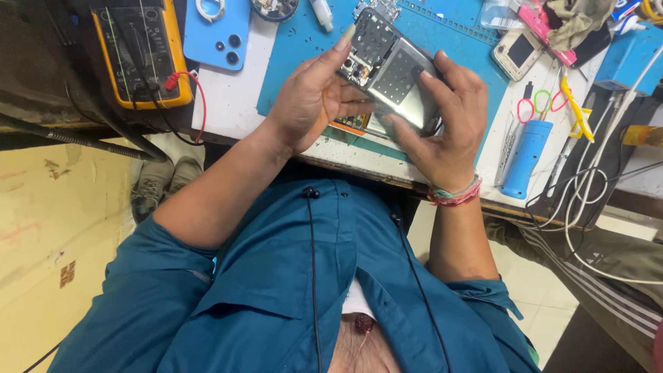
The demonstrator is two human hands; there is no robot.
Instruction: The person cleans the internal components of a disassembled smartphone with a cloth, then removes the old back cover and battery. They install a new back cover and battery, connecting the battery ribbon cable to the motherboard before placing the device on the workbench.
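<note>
Above the blue mat [442, 31] on the worktop [231, 103], left hand [311, 100] and right hand [445, 128] each grip clamped on the opened phone [390, 72].

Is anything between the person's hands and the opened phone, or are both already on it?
Nothing visible stands between them. The left hand and right hand both hold the opened phone directly, fingers on its edges, above the blue work mat.

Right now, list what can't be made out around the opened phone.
- Head view: lower edge of the opened phone, covered by the right hand fingers.
- Small circuit board beneath it, mostly hidden by the left hand.
- Yellow multimeter and round dish, cut off by the top edge.
- Phone's internal parts: too small.
</note>
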